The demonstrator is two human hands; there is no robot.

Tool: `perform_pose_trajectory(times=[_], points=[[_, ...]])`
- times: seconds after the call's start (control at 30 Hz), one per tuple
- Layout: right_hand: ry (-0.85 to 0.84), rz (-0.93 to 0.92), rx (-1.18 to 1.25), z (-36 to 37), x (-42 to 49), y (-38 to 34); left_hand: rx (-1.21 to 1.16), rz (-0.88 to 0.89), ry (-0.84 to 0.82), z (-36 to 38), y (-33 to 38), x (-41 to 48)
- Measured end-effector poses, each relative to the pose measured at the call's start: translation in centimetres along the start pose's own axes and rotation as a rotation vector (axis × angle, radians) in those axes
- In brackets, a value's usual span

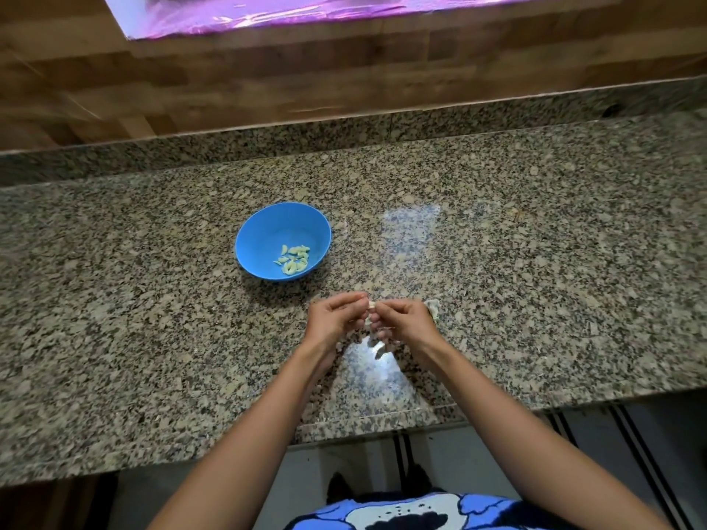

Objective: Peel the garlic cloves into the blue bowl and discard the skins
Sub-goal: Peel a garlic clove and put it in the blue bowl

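one garlic clove [370,306] | pinched between left hand [332,320] and right hand [406,320] | peeled cloves [294,258] in blue bowl [267,227]

Garlic clove [370,305] (tiny) mostly hidden between left hand [333,320] and right hand [408,320].

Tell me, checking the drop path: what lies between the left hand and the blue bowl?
Only bare granite counter separates left hand and blue bowl, in head view.

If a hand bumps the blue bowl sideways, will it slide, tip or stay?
The blue bowl looks plastic and holds few peeled cloves, so probably light. On the glossy granite counter it would likely slide; its rounded sides might let it rock.
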State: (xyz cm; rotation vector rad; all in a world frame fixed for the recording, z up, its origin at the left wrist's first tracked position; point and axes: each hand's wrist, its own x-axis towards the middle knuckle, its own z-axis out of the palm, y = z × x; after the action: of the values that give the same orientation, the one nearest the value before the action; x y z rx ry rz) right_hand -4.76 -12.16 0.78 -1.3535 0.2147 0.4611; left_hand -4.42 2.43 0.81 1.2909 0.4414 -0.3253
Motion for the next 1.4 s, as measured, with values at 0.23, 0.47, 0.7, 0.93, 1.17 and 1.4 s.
perform_pose_trajectory(times=[0.23,0.47,0.7,0.93,1.17,1.4], points=[[0.058,-0.062,-0.157,0.3,0.3,0.7,0.129,0.079,0.006,0.2,-1.5,0.0],[0.096,-0.034,-0.150,0.9,0.2,1.3,0.500,0.301,0.042,-0.6,-1.1,0.1],[0.153,-0.008,-0.109,1.1,0.6,1.3,0.502,0.335,0.018,-0.6,-1.1,0.0],[0.067,-0.041,-0.133,0.8,0.9,0.9,0.428,0.282,0.005,-0.7,-1.4,0.2],[-0.024,0.150,0.003,0.4,0.8,-0.4,0.254,0.175,-0.026,-1.3,-1.6,0.5],[0.023,0.415,0.388,0.6,1.0,-0.9,0.366,0.320,-0.019,-1.3,-1.1,0.7]])
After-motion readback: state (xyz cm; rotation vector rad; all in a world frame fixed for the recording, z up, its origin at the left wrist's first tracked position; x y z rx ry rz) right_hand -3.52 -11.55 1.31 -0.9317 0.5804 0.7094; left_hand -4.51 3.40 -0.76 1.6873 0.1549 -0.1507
